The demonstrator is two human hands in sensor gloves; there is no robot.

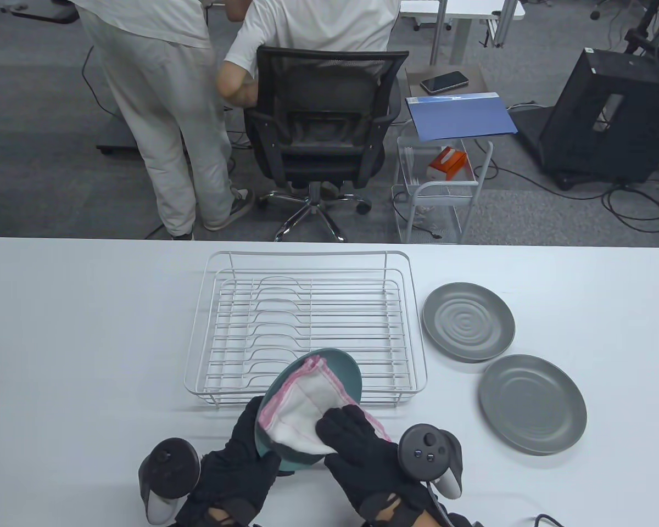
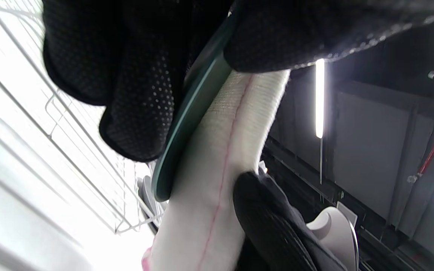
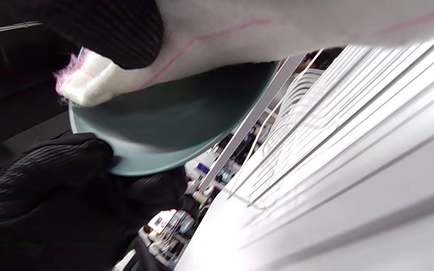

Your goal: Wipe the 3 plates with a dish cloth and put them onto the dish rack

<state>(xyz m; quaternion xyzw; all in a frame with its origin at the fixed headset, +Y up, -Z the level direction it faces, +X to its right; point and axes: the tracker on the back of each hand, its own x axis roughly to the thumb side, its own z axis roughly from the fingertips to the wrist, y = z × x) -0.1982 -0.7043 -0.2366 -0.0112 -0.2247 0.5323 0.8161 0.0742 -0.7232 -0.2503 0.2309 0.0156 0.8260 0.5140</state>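
A teal plate (image 1: 345, 369) is held tilted above the table's front edge, its rim (image 2: 187, 124) gripped by my left hand (image 1: 240, 455). A white dish cloth with pink edging (image 1: 307, 401) lies folded on the plate's face. My right hand (image 1: 357, 439) presses the cloth against the plate, fingers curled onto it. The plate's face (image 3: 171, 113) and the cloth (image 3: 100, 81) also show in the right wrist view. Two grey plates lie flat to the right: one with ripples (image 1: 468, 320), one plainer (image 1: 531, 403). The white wire dish rack (image 1: 307, 324) stands behind the teal plate with nothing in it.
Beyond the table's far edge stand an office chair (image 1: 321, 132), a person in light clothes (image 1: 159, 110) and a wire trolley (image 1: 439, 186) with a blue folder. The table (image 1: 88, 340) is white.
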